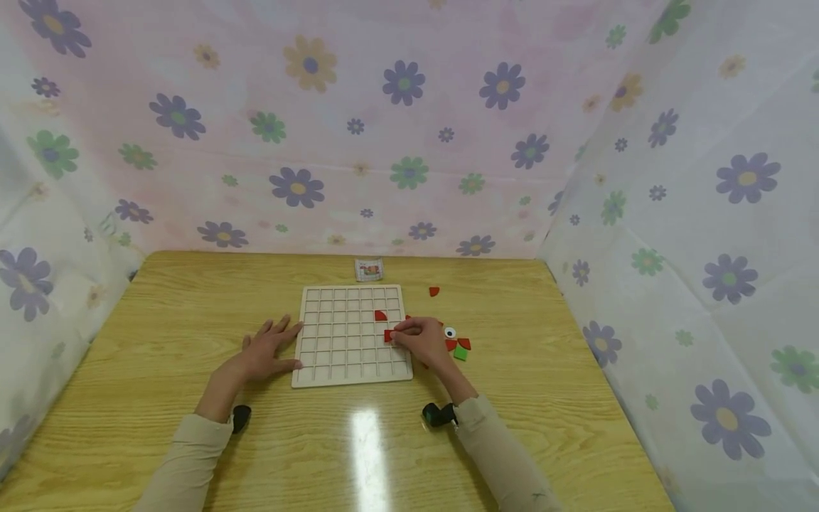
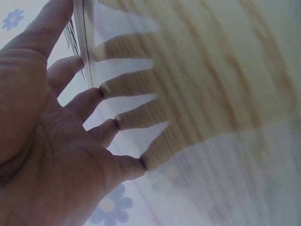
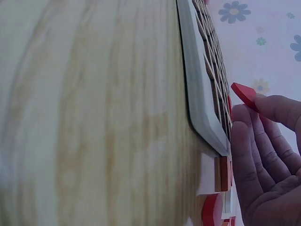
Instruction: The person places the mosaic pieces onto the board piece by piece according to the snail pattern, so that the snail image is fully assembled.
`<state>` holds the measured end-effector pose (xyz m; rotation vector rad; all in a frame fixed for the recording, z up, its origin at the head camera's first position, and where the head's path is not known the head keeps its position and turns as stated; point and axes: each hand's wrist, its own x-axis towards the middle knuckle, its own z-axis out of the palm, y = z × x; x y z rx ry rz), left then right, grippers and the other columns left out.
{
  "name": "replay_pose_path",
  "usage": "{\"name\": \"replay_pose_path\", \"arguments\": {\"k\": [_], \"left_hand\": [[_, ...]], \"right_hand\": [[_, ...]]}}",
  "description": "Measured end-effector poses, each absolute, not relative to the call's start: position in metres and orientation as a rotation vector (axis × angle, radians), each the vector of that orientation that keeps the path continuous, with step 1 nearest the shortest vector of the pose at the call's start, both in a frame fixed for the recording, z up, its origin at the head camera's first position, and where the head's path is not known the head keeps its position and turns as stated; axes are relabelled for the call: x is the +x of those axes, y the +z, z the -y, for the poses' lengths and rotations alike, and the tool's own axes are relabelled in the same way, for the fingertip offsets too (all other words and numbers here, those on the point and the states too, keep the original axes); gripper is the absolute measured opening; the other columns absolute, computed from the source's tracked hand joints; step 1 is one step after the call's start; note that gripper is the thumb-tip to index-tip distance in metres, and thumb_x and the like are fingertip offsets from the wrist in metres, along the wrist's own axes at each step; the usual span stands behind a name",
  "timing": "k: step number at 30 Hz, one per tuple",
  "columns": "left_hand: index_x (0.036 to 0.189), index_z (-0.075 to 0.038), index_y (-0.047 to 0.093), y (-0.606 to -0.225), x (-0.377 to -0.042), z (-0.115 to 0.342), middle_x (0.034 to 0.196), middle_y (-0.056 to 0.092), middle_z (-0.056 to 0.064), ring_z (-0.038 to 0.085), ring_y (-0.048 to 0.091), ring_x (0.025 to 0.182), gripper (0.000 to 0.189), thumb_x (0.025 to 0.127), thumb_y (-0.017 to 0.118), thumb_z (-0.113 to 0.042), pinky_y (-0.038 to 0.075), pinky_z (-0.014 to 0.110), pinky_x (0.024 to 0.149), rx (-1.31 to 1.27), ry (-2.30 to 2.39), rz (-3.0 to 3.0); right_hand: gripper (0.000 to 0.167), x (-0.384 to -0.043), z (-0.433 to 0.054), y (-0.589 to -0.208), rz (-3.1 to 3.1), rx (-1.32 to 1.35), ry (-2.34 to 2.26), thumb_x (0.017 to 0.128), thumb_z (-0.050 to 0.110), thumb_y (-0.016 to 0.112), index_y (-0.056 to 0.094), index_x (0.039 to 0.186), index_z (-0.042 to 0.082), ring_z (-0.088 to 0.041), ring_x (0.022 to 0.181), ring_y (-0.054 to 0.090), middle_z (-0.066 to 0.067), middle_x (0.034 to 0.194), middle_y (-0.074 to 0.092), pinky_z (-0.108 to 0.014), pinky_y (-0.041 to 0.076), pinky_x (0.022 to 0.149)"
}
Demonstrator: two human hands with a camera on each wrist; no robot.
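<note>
A pale wooden grid board (image 1: 345, 348) lies on the table with a red quarter-round piece (image 1: 380, 315) in one of its cells. My left hand (image 1: 261, 353) rests at the board's left edge, thumb and fingers spread, fingertips on the tabletop and against the rim. Over the board's right side my right hand (image 1: 424, 343) pinches a red square-looking tile (image 1: 388, 336) between thumb and fingers. The right wrist view has this red tile (image 3: 244, 95) tilted above the grid, its far end free of the fingers.
Right of the board lie a round eye piece (image 1: 450, 332), a green square (image 1: 461, 353) and several red pieces, partly behind the right hand. One red piece (image 1: 434, 291) sits farther back. A small picture card (image 1: 369, 269) lies behind the board. Flowered curtains surround the table (image 1: 512, 427).
</note>
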<state>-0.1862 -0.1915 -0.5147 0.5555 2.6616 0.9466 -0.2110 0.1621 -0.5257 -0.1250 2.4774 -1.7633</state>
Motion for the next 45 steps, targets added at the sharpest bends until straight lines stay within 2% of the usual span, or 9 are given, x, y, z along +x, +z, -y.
{"name": "replay_pose_path", "arguments": {"k": [11, 27, 32, 45], "left_hand": [[0.156, -0.001, 0.036, -0.509, -0.185, 0.186, 0.163, 0.018, 0.033, 0.064, 0.010, 0.145, 0.081, 0.093, 0.075, -0.032, 0.008, 0.088, 0.101, 0.532, 0.857, -2.677], [0.156, 0.001, 0.036, -0.512, -0.186, 0.186, 0.162, 0.019, 0.035, 0.065, 0.010, 0.144, 0.081, 0.093, 0.075, -0.032, 0.008, 0.090, 0.099, 0.540, 0.871, -2.685], [0.156, 0.001, 0.036, -0.510, -0.185, 0.187, 0.162, 0.018, 0.034, 0.064, 0.009, 0.145, 0.081, 0.093, 0.075, -0.032, 0.006, 0.089, 0.101, 0.533, 0.874, -2.676], [0.158, -0.001, 0.033, -0.510, -0.187, 0.189, 0.164, 0.014, 0.033, 0.062, 0.005, 0.147, 0.082, 0.094, 0.073, -0.033, 0.005, 0.088, 0.101, 0.519, 0.896, -2.641]], "right_hand": [[0.010, -0.219, -0.158, -0.522, -2.573, -0.075, -1.625, 0.090, 0.012, 0.079, 0.079, 0.093, 0.002, -0.012, 0.071, 0.067, -0.009, 0.087, 0.076, -0.025, 0.055, 0.064], [0.015, -0.239, -0.148, -0.521, -2.559, -0.073, -1.533, 0.091, 0.017, 0.078, 0.078, 0.090, 0.002, -0.011, 0.057, 0.059, -0.007, 0.078, 0.072, -0.023, 0.050, 0.054], [0.014, -0.245, -0.148, -0.522, -2.575, -0.094, -1.502, 0.090, 0.014, 0.079, 0.077, 0.087, 0.000, -0.011, 0.053, 0.057, -0.008, 0.073, 0.072, -0.023, 0.049, 0.051], [0.014, -0.251, -0.149, -0.515, -2.521, -0.090, -1.468, 0.089, 0.014, 0.080, 0.077, 0.088, 0.000, -0.012, 0.053, 0.056, -0.006, 0.072, 0.071, -0.023, 0.050, 0.051]]}}
